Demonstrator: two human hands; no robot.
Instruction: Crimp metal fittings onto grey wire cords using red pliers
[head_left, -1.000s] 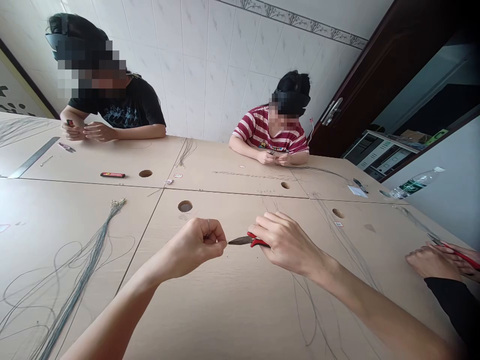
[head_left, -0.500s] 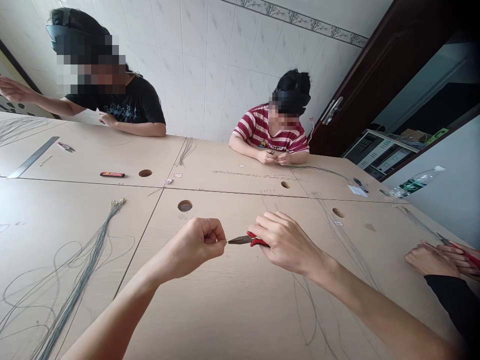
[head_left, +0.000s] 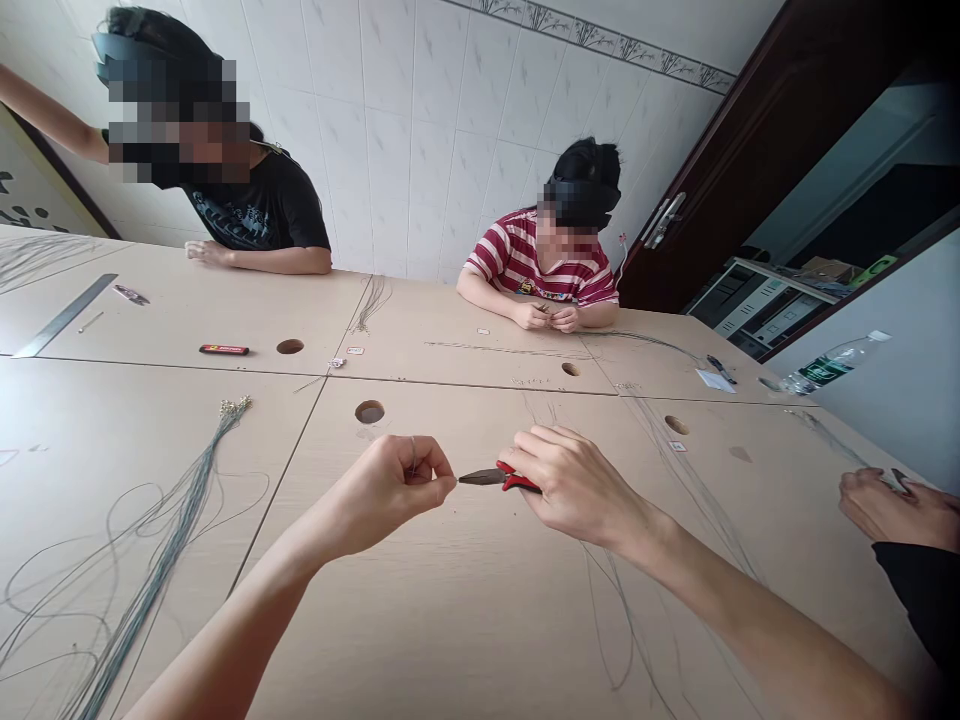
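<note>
Right hand (head_left: 581,490) is clenched around red-handled pliers (head_left: 499,478), nose pointed at left hand (head_left: 394,488). A thin wire (head_left: 413,452) is pinched in the left fist, just beside the nose, above the table (head_left: 450,620). Wire bundle (head_left: 169,530) is laid far left.

The pale wood-laminate bench (head_left: 465,620) looks matt and smooth, with faint grain. On it, left of the hands, lies a bundle of thin grey-green wires (head_left: 161,560), dull in finish, with small brassy metal ends. The slim pliers (head_left: 501,478) have dark matt metal tips and glossy red plastic handles. Behind the bench, the white ceramic wall tiles (head_left: 420,130) shine glossy, beside a polished dark brown wooden door (head_left: 750,140). A clear plastic bottle (head_left: 829,366) lies at the bench's right edge.
</note>
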